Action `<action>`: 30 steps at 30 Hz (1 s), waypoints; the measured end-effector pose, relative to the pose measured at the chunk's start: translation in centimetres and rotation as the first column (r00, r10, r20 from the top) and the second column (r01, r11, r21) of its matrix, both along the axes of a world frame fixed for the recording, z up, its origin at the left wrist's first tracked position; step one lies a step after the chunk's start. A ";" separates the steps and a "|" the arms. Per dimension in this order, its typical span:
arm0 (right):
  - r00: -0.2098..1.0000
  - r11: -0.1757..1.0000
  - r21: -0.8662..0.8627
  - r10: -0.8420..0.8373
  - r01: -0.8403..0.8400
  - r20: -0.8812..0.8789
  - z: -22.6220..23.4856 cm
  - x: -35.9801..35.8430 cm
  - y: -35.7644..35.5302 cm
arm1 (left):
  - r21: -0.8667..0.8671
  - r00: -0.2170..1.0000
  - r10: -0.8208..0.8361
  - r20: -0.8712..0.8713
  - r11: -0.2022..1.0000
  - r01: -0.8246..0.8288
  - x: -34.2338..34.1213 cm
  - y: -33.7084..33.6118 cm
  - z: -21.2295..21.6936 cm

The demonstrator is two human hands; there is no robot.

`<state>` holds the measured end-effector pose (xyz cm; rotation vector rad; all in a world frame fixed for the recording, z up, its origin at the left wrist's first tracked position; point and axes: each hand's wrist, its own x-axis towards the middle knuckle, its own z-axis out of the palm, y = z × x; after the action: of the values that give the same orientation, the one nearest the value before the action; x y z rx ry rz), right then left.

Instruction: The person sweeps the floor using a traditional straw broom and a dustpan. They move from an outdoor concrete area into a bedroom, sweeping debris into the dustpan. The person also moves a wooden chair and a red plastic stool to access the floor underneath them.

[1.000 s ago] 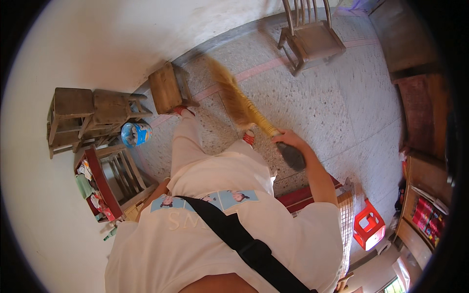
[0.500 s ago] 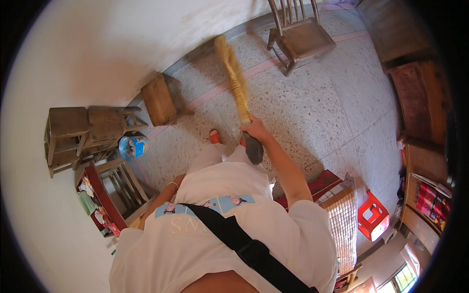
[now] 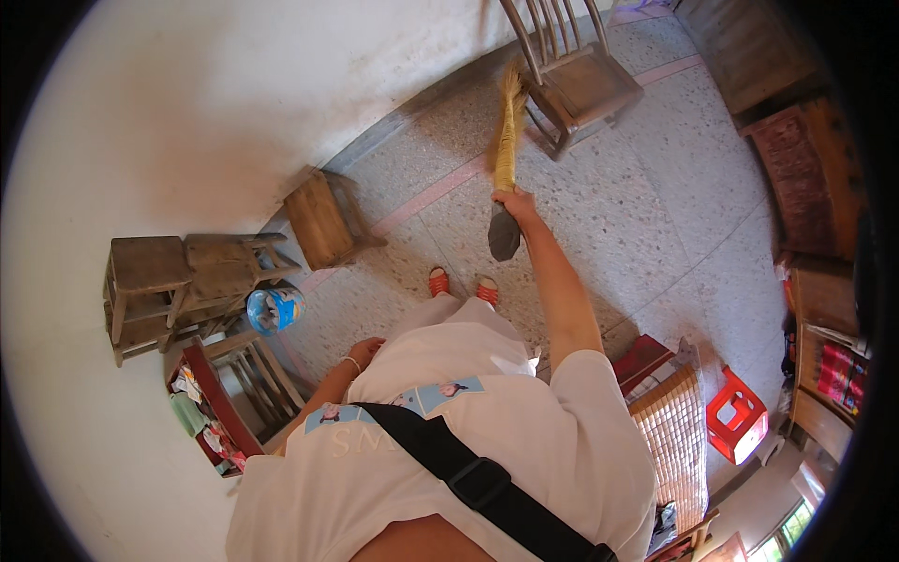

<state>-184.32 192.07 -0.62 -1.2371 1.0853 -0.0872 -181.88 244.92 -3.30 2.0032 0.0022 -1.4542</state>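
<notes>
A straw broom (image 3: 507,140) is gripped by my right hand (image 3: 514,202) around the lower end of its bound part. Its dark, rounded handle end points back toward me. The yellow bristles reach away over the floor, their tips beside the left front of a wooden chair (image 3: 585,89) by the wall. Whether the tips touch the chair or the floor I cannot tell. My left hand (image 3: 367,351), with a pale bracelet at the wrist, hangs beside my left thigh. Its fingers are mostly hidden.
A wooden stool (image 3: 320,220) stands near the wall, with stacked stools (image 3: 150,265) farther left. Beside them are a blue bin (image 3: 274,310) and a red-edged drawer (image 3: 220,403) of small items. A red plastic stool (image 3: 737,415) and a woven mat (image 3: 676,450) lie to the right.
My right hand has swung the broom to the right and farther out, bringing the bristles from the wall base to the chair. My left hand stays low at my side.
</notes>
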 end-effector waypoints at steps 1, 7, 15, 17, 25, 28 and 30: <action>0.999 0.998 -0.060 0.038 -0.037 0.009 0.2 -0.4 0.2 | 0.021 0.986 -0.131 0.102 0.991 0.129 0.1 0.1 -0.4; 0.964 0.921 0.287 0.248 -0.265 0.094 1.3 -9.1 1.6 | 0.089 0.851 -0.473 0.229 0.881 0.465 1.0 0.0 -2.8; 0.988 0.867 0.481 0.155 -0.130 -0.014 2.2 -25.4 2.5 | 0.115 0.665 -0.664 0.343 0.732 0.671 5.8 -10.4 2.0; 0.971 0.962 0.233 0.180 -0.141 -0.156 -0.2 -28.7 2.1 | 0.150 0.556 -0.741 0.376 0.641 0.753 6.8 -14.4 2.9; 0.862 0.918 -0.177 0.247 -0.354 -0.443 9.1 -34.2 6.5 | 0.032 0.335 -0.791 0.512 0.408 0.913 11.6 -26.3 0.0; 0.889 0.956 -0.172 0.145 -0.240 -0.433 9.4 -38.5 7.9 | -0.072 0.410 -0.786 0.462 0.427 0.901 13.4 -30.7 -0.5; 0.913 0.986 -0.144 0.017 -0.083 -0.408 8.9 -40.0 9.1 | -0.008 0.332 -0.827 0.453 0.368 0.930 13.6 -35.4 2.3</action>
<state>-224.35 201.13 8.26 -1.4658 1.4259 0.1331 -168.31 209.51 -1.01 2.0490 -1.6725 -1.4488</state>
